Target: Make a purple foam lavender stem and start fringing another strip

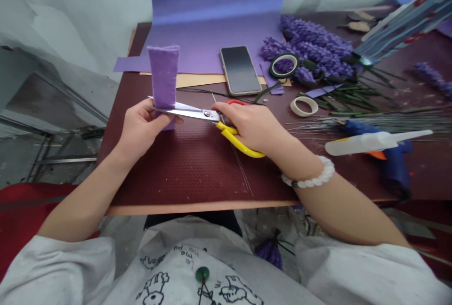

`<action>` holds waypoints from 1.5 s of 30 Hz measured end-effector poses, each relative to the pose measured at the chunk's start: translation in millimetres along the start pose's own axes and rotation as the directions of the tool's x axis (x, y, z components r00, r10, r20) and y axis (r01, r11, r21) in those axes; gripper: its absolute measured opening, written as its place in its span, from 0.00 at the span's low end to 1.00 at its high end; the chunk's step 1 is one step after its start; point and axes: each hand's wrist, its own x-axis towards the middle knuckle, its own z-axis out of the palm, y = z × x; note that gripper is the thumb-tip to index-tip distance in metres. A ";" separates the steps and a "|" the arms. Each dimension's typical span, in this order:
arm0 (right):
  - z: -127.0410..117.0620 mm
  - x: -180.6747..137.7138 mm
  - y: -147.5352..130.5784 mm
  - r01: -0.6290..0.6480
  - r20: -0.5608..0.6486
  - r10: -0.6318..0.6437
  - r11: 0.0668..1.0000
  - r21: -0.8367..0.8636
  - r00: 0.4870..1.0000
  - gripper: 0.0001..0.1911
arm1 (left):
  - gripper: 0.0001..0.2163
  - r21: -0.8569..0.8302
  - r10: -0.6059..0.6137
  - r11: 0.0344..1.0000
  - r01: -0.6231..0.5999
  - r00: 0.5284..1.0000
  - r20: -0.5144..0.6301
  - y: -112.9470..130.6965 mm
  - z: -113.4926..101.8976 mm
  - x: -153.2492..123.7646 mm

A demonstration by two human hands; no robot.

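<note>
My left hand (143, 124) pinches the lower part of a folded purple strip (164, 76), which stands upright above the table. In my right hand (256, 124) is a pair of scissors (194, 113) with yellow and red handles, its blades pointing left. The blades lie across the strip just above my left fingers, one in front of it; whether they are cutting through cannot be made out. A phone (240, 70) lies face up beyond my right hand. Thin wires (242, 171) lie on the table below the scissors.
A large purple sheet (219, 32) rises at the back. To the right are purple flower stems (318, 46), green tape (271, 69), a cream tape roll (304, 106), a white bottle (360, 145) and a blue glue gun (393, 168). The table's front edge (205, 206) is near my body.
</note>
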 end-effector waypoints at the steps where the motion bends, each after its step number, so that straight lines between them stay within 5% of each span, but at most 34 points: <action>1: 0.7 0.2 0.2 -0.002 -0.001 0.002 1.000 -0.004 1.000 0.24 | 0.04 0.004 0.001 1.000 -0.001 1.000 0.001 -0.3 -0.1 -0.2; 14: 9.9 3.8 0.8 -0.041 -0.031 0.039 0.996 -0.081 0.999 0.23 | 0.04 -0.038 0.025 0.999 -0.025 1.000 0.001 -2.8 -0.6 -1.3; 25: 17.5 4.7 6.1 0.082 -0.127 -0.066 0.988 0.127 0.990 0.26 | 0.01 0.000 0.124 0.992 -0.124 0.992 -0.002 -8.1 -4.5 2.9; 33: 11.0 3.6 3.5 0.055 -0.091 -0.049 0.996 0.066 0.995 0.28 | 0.05 0.125 0.016 0.992 -0.011 0.999 -0.033 -2.5 -1.8 -3.0; 45: 7.6 3.1 1.7 0.048 -0.075 -0.045 0.998 0.038 0.996 0.25 | 0.05 0.053 -0.042 0.998 0.044 0.998 -0.054 -0.8 2.9 -4.0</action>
